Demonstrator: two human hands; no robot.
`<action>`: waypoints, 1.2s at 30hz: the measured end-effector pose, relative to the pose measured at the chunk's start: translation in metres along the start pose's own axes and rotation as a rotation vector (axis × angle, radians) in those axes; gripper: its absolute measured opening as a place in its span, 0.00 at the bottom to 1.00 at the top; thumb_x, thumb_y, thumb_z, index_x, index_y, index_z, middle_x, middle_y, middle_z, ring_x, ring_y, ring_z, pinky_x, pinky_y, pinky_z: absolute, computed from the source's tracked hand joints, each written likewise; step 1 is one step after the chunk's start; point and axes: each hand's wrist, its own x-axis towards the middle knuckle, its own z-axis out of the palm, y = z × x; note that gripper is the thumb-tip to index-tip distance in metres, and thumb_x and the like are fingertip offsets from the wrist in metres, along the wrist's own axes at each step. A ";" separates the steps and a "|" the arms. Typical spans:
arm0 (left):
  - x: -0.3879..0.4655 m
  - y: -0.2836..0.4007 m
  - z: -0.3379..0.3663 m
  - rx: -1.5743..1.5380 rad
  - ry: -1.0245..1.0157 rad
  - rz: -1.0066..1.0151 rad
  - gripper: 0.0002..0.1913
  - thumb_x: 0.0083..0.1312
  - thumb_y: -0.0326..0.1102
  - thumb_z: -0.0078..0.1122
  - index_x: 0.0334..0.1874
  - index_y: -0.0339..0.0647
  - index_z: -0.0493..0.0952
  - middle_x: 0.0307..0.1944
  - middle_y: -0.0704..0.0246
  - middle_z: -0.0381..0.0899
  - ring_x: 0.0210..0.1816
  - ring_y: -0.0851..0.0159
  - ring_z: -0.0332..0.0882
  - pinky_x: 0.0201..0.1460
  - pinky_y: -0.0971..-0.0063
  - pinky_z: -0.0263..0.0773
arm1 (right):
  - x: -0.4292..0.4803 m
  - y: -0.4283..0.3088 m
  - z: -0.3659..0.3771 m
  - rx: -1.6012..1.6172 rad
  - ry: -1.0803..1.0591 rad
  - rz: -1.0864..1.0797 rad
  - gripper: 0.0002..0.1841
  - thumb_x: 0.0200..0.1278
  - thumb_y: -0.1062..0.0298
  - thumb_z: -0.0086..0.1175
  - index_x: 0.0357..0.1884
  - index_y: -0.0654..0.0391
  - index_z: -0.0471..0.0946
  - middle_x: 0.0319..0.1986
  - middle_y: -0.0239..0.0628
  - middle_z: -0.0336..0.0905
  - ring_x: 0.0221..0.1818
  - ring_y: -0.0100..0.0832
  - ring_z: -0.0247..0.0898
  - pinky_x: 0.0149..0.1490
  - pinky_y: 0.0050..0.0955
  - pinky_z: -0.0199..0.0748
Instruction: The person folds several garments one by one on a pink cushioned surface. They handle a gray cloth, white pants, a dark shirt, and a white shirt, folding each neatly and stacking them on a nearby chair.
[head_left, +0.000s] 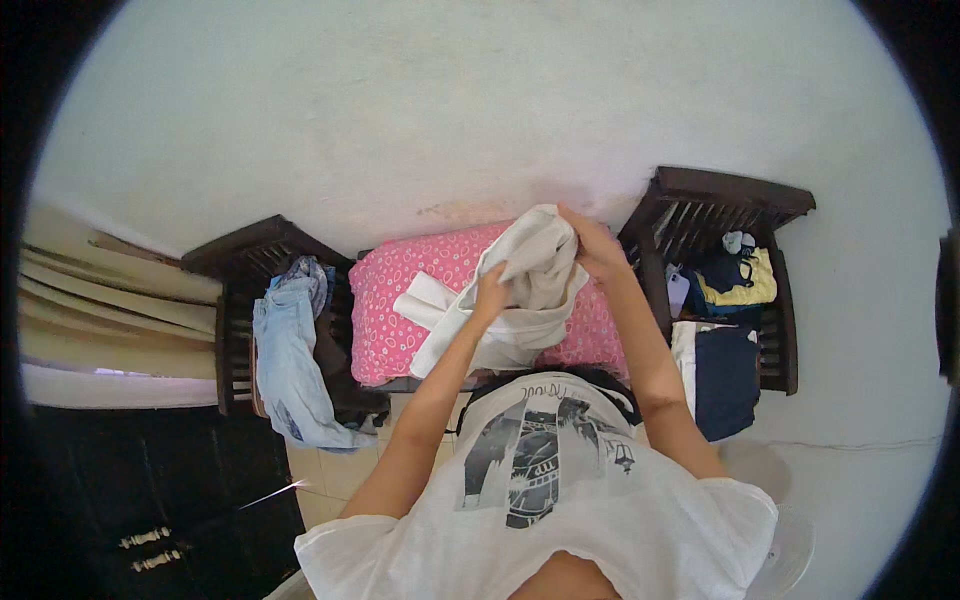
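Observation:
Between my hands hangs an off-white cloth garment (525, 322), bunched and partly opened out, its exact kind not clear. My left hand (493, 294) grips its near left edge. My right hand (596, 244) holds its upper right edge, with some fingers hidden by the fabric. Beneath the garment lies a pink patterned cushion (375, 300) with white flower and drop shapes. A flattened white sleeve or leg of cloth (425, 300) rests on the cushion, left of my left hand.
Light blue jeans (289, 360) drape over the dark wooden chair (225, 337) at left. On the slatted wooden chair (786, 322) at right lie folded navy cloth (726, 382), a yellow garment (754, 281) and a phone (677, 289). A wall (480, 105) rises behind the cushion.

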 end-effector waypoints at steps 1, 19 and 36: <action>0.009 -0.001 -0.007 -0.424 -0.054 -0.208 0.17 0.59 0.33 0.48 0.49 0.34 0.72 0.38 0.56 0.78 0.38 0.58 0.78 0.42 0.69 0.73 | -0.001 -0.006 -0.004 0.050 0.013 0.005 0.22 0.63 0.51 0.46 0.44 0.62 0.74 0.40 0.34 0.75 0.40 0.26 0.70 0.48 0.26 0.67; 0.028 0.053 -0.054 -0.913 0.059 -0.379 0.13 0.59 0.35 0.48 0.42 0.35 0.73 0.35 0.66 0.77 0.35 0.67 0.76 0.37 0.73 0.72 | -0.020 0.099 0.015 -1.313 -0.283 -0.141 0.15 0.60 0.62 0.42 0.44 0.60 0.73 0.36 0.50 0.76 0.41 0.48 0.72 0.49 0.39 0.66; 0.004 0.057 -0.013 -1.092 -0.237 -0.559 0.16 0.59 0.37 0.45 0.46 0.34 0.72 0.40 0.58 0.77 0.41 0.57 0.77 0.44 0.64 0.74 | -0.008 0.130 -0.022 -0.485 0.205 -0.169 0.21 0.64 0.60 0.42 0.58 0.53 0.63 0.55 0.36 0.63 0.56 0.32 0.59 0.60 0.28 0.56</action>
